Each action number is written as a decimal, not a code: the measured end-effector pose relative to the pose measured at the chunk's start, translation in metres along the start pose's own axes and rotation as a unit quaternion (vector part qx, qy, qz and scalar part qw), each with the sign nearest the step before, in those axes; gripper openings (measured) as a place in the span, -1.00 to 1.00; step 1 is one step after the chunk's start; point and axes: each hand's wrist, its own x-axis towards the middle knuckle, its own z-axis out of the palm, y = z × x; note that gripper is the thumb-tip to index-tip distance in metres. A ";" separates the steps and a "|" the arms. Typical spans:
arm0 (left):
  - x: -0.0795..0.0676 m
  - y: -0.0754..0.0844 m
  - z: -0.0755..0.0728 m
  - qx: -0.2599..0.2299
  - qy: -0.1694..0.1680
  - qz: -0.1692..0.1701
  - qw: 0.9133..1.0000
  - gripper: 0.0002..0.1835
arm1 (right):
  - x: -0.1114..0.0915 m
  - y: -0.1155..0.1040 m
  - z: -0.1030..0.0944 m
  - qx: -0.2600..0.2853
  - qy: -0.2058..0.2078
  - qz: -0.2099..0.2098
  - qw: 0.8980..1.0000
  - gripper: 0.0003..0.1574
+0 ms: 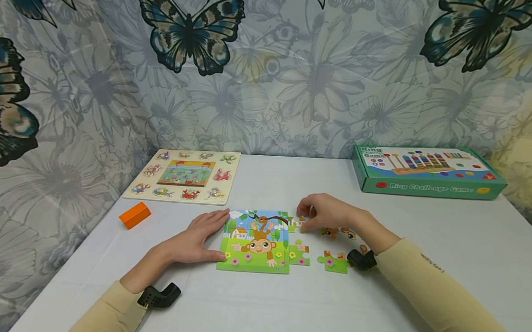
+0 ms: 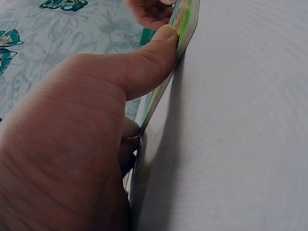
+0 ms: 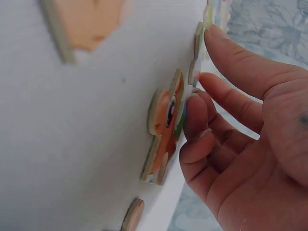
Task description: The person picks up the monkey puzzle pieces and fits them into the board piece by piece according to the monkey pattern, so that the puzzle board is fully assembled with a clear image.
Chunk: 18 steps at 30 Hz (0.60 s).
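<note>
A square monkey picture board lies flat on the table. My left hand rests at its left side, fingers extended along the edge and thumb touching the near left corner; the thumb overlaps the board's rim in the left wrist view. To the right of the board, my right hand pinches a small jigsaw piece between thumb and index finger, close to the board's upper right edge. The other fingers of that hand are curled. A green jigsaw piece with flowers lies beside the board's lower right edge.
Loose jigsaw pieces lie under and near the right forearm, among them a green one and an orange-brown one. Farther back are a sea-animal board and a green game box. An orange block sits at left.
</note>
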 end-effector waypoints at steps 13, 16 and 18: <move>0.000 0.000 0.000 -0.001 0.004 0.005 1.000 0.09 | -0.001 -0.002 0.003 0.007 0.002 0.013 1.000 -0.70; 0.000 0.000 0.000 -0.001 0.004 0.005 1.000 0.09 | -0.001 -0.003 0.003 0.010 0.003 0.017 1.000 -0.70; 0.000 0.000 0.000 -0.003 0.004 0.005 1.000 0.09 | -0.001 -0.004 0.002 0.013 0.005 0.019 1.000 -0.72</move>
